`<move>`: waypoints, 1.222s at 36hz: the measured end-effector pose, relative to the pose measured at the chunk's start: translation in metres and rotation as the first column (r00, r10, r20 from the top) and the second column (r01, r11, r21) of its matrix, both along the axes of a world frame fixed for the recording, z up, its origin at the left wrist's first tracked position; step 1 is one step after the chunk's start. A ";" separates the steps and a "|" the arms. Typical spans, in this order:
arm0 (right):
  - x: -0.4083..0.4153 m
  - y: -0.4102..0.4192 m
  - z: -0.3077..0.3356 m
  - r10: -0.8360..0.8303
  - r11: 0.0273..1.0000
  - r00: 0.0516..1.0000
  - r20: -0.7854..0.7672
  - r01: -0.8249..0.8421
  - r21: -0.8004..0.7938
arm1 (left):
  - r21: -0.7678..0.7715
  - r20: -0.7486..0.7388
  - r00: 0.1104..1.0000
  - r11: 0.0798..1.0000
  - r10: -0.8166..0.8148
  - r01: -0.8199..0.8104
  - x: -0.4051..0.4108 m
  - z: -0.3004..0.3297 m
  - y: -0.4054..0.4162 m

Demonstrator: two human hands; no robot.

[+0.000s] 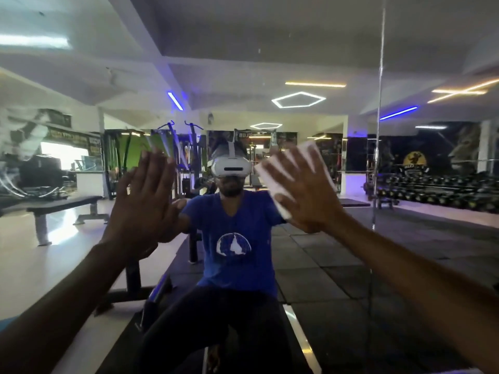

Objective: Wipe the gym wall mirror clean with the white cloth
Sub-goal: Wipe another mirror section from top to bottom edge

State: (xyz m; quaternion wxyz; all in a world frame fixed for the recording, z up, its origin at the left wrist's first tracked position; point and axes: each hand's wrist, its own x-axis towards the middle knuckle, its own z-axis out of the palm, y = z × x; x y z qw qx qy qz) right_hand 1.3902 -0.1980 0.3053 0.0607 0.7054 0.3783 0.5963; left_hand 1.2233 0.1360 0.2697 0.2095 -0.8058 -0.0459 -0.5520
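Observation:
The gym wall mirror [310, 36] fills the whole view and reflects the room and me. My right hand [302, 190] lies flat with spread straight fingers on the white cloth [272, 182], pressing it against the glass right of centre. The cloth shows between and around the fingers. My left hand [143, 201] is flat against the mirror left of centre, fingers straight and pointing up, with nothing under it. Both forearms reach in from the bottom corners.
A vertical seam [379, 117] between mirror panels runs down the right side. The reflection shows a flat bench [62, 205] at left, a dumbbell rack [442, 188] at right, machines behind and dark floor mats.

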 end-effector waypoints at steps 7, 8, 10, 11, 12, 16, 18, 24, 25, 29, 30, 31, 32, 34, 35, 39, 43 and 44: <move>-0.017 0.033 0.013 0.006 0.630 0.964 -0.266 0.203 0.750 | -0.076 -0.045 0.995 0.993 0.084 -0.087 0.003 0.007 -0.011; -0.030 0.059 0.005 0.028 0.687 0.968 -0.251 0.164 0.708 | -0.069 -0.061 0.992 0.991 0.108 -0.112 0.000 0.011 -0.013; -0.049 0.097 -0.004 0.078 0.893 0.981 -0.180 0.012 0.449 | -0.017 -0.077 0.984 0.987 0.160 -0.162 -0.006 0.026 -0.015; -0.054 0.105 0.000 0.108 0.959 0.985 -0.133 -0.068 0.276 | 0.017 -0.077 0.980 0.983 0.182 -0.182 -0.010 0.035 -0.017; -0.054 0.104 0.010 0.129 0.986 0.988 -0.080 -0.119 0.119 | 0.043 -0.065 0.979 0.980 0.195 -0.193 -0.014 0.044 -0.017; -0.023 0.052 0.089 0.042 0.998 0.993 0.114 -0.035 -0.057 | 0.054 0.025 0.991 0.989 0.135 -0.136 -0.029 0.088 -0.011; 0.001 0.006 0.136 -0.041 0.985 0.998 0.057 0.031 0.173 | 0.070 0.127 0.991 0.996 0.037 -0.046 -0.035 0.110 -0.006; -0.012 0.031 0.186 0.007 0.740 0.989 -0.151 0.096 0.666 | 0.022 0.150 0.988 0.999 0.027 -0.030 -0.031 0.176 0.007; -0.026 0.060 0.179 0.013 0.768 0.994 -0.105 0.057 0.637 | 0.038 0.139 0.989 0.998 0.051 -0.056 -0.026 0.184 0.007; -0.061 0.143 0.152 0.085 0.971 0.993 0.080 -0.100 0.216 | 0.006 0.174 0.985 1.000 -0.010 0.009 -0.003 0.201 -0.002; -0.059 0.139 0.157 0.093 0.989 0.990 0.107 -0.105 0.108 | -0.001 0.186 0.982 0.999 -0.033 0.034 0.005 0.201 -0.002; -0.052 0.126 0.168 0.097 0.995 0.986 0.135 -0.101 0.027 | -0.015 0.195 0.979 0.998 -0.050 0.054 0.011 0.200 -0.001; -0.042 0.107 0.184 0.091 0.996 0.984 0.151 -0.090 -0.014 | -0.033 0.202 0.977 0.997 -0.068 0.076 0.015 0.198 0.002; -0.011 0.055 0.222 0.018 0.996 0.987 0.159 -0.032 0.087 | -0.043 0.225 0.971 0.994 -0.086 0.098 0.022 0.194 0.006; 0.006 0.023 0.239 -0.028 0.976 0.994 0.104 0.005 0.217 | -0.044 0.232 0.969 0.994 -0.085 0.098 0.024 0.193 0.007; 0.027 -0.035 0.261 -0.012 0.799 0.996 -0.090 0.064 0.598 | -0.040 0.258 0.964 0.996 -0.067 0.079 0.028 0.195 0.009; -0.015 0.057 0.232 0.031 0.697 0.996 -0.084 0.038 0.716 | -0.043 0.264 0.963 0.996 -0.060 0.074 0.030 0.196 0.011; -0.024 0.081 0.219 0.036 0.749 0.998 -0.050 0.006 0.663 | -0.045 0.260 0.963 0.996 -0.064 0.078 0.030 0.196 0.012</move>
